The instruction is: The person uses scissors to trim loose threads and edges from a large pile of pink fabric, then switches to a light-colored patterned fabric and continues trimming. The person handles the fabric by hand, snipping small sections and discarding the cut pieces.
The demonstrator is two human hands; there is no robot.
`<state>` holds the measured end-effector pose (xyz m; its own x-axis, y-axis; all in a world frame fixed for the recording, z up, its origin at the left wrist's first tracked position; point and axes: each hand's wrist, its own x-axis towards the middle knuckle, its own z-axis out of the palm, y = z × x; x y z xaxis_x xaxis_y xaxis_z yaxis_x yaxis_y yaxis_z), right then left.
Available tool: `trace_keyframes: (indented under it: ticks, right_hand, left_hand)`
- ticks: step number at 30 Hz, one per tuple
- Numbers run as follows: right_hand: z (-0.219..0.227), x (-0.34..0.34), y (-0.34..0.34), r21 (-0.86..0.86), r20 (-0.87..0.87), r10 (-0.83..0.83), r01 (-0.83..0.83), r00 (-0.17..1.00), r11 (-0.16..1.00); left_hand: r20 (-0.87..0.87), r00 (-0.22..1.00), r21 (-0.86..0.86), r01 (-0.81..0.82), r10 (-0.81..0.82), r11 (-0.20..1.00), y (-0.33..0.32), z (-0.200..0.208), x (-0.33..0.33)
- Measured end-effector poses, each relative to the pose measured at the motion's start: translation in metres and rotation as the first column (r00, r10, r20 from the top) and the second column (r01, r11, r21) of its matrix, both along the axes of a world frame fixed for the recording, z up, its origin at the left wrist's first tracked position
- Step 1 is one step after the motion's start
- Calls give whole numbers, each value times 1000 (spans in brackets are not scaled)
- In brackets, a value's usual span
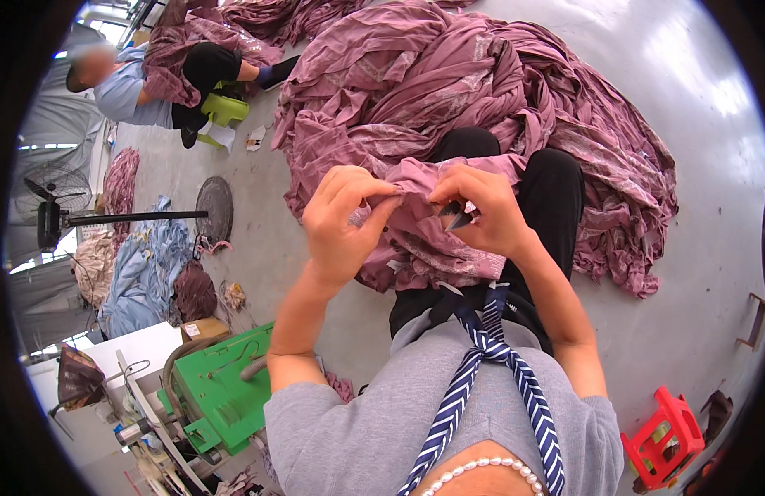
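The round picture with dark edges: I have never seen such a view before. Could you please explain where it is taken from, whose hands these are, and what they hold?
There is no robot here. A wide camera on a seated person's head looks down, so straight lines bend near the rim. The two bare hands are that person's own, and the picture's left is their left.

The left hand pinches mauve cloth between thumb and finger. The right hand holds a small pointed dark tool, perhaps thread snips, close to the cloth.

Some cloth lies over the lap; the rest is a large heap on the grey floor. At the upper left, another person also has mauve cloth.
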<state>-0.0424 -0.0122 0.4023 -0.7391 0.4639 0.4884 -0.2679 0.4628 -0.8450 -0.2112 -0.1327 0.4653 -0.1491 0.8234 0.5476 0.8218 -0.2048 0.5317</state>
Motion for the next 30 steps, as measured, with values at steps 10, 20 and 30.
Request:
trace_keyframes:
  ticks: [10, 20, 30]
  right_hand:
    - [-7, 21, -10, 229, -88, -337, 348, 937, 909]
    - [29, 57, -5, 190, 16, -458, 447, 889, 874]
    - [17, 55, -5, 105, 84, -359, 350, 930, 931]
  left_hand:
    - [-215, 962, 237, 216, -166, 947, 17, -8, 18]
    - [-200, 952, 219, 272, -230, 937, 30, -7, 28]
    - [-178, 956, 215, 268, -232, 939, 32, -6, 32]
